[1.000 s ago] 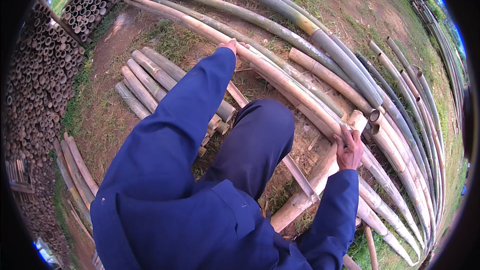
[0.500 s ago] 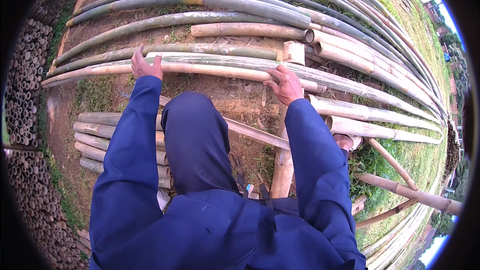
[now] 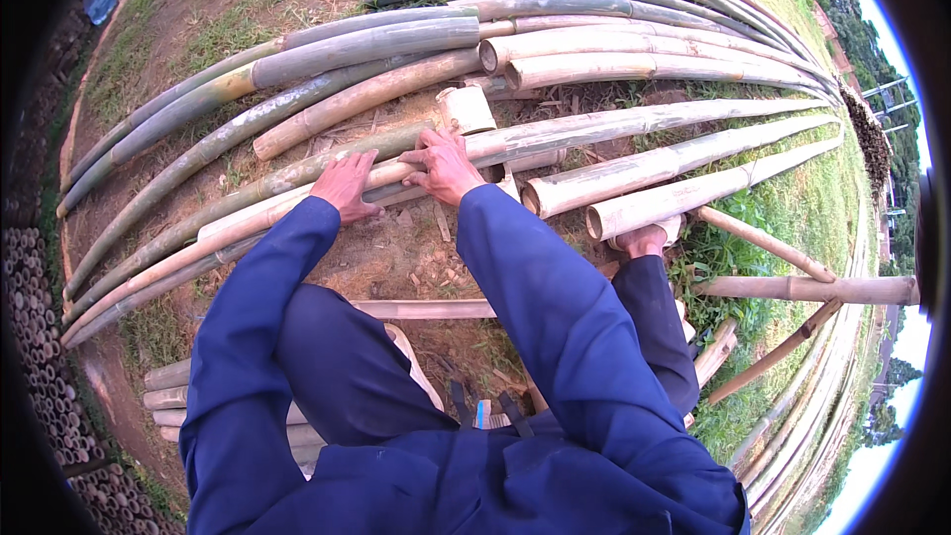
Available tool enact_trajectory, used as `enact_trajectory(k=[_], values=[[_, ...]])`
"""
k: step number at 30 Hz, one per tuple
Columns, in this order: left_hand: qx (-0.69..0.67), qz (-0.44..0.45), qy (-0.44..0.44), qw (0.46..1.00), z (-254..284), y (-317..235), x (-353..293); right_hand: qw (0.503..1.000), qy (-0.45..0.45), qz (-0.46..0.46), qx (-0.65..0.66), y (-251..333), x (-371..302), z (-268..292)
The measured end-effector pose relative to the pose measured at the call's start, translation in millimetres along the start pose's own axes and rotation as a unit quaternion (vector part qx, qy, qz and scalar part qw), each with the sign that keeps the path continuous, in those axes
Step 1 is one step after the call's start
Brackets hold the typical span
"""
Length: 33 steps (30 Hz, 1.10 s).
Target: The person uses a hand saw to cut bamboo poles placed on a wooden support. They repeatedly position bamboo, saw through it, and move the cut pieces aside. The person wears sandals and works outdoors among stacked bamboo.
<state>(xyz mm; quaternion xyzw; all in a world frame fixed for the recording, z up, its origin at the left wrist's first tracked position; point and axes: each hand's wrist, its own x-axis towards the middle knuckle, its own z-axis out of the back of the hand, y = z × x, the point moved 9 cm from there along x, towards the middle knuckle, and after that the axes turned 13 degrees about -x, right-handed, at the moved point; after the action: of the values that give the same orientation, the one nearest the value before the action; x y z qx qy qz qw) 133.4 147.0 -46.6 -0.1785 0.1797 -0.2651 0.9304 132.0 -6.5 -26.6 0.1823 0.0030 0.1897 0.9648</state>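
Observation:
A long pale-green bamboo pole [image 3: 584, 129] runs across in front of me, from the lower left to the far right. My left hand [image 3: 345, 186] is closed over it, the thumb on the near side and the fingers over the top. Close to its right, my right hand [image 3: 446, 166] also grips the pole with bent fingers. Just behind the right hand stands a short, thick bamboo stub [image 3: 466, 109]. Another greenish pole [image 3: 287, 178] lies alongside on the far side. The undersides of both hands are hidden.
Several thick bamboo poles [image 3: 367, 45] lie beyond my hands. Two cut pole ends [image 3: 594, 223] point toward me at the right, beside a bare foot [image 3: 644, 240]. A bamboo crossbar [image 3: 802, 288] stands further right. Stacked bamboo pieces [image 3: 40, 327] fill the left edge.
My hands were far apart on the pole and are now close together. The left hand's raised fingers have come down around the pole. My view has turned, and the poles slant more.

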Motion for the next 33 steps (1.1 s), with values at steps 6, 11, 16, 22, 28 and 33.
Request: enact_trajectory(k=[6,11,16,22,28,33], values=[[0.006,-0.02,-0.007,1.0,-6,0,16,0.988,-0.147,-0.027,-0.026,-13,-45,34],[-0.038,-0.017,0.0,0.999,-8,-5,35,0.962,-0.226,-0.132,-0.074,-56,-206,147],[-0.04,-0.001,0.03,0.999,-7,-34,54,0.848,-0.347,-0.385,-0.113,-121,-490,260],[0.002,0.071,0.044,0.996,-12,-31,57,0.648,-0.355,-0.665,-0.109,-86,-771,150],[0.014,0.076,0.028,0.997,-12,-40,69,0.689,-0.193,-0.697,-0.04,-34,-811,-51],[0.006,0.079,0.025,0.997,-13,-25,58,0.72,-0.132,-0.681,-0.002,-45,-790,-82]])
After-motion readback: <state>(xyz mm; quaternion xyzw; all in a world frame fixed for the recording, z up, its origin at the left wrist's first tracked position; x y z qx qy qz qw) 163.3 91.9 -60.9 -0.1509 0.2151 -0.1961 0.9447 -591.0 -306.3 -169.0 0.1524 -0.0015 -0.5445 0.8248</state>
